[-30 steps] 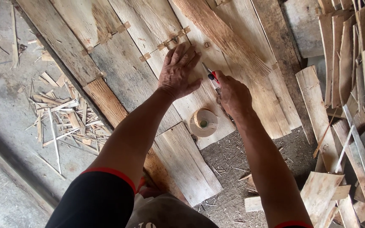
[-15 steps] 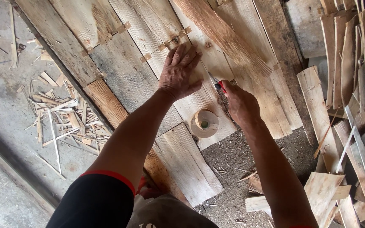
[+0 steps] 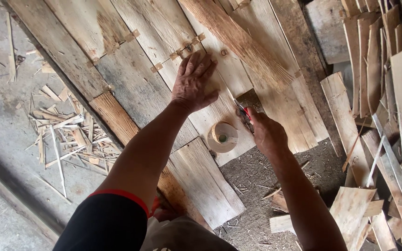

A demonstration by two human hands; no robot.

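My left hand (image 3: 192,82) lies flat, fingers spread, on a pale thin wood sheet (image 3: 219,114) among several overlapping veneer sheets. My right hand (image 3: 266,132) grips a red-handled knife (image 3: 244,111), its blade at the right edge of that sheet. Beside the blade a gap shows dark ground between the pale sheet and the sheet to its right (image 3: 289,107). A roll of paper tape (image 3: 223,136) sits on the pale sheet just left of my right hand.
Small tape patches (image 3: 178,52) join the sheets above my left hand. Wood slivers (image 3: 68,135) litter the concrete at the left. A stack of thin wood strips (image 3: 387,93) stands at the right. Sawdust-covered ground (image 3: 266,181) lies below.
My right hand has drawn the knife down along the sheet's edge toward me, and a gap has opened between the sheets. My left hand stays pressed in place.
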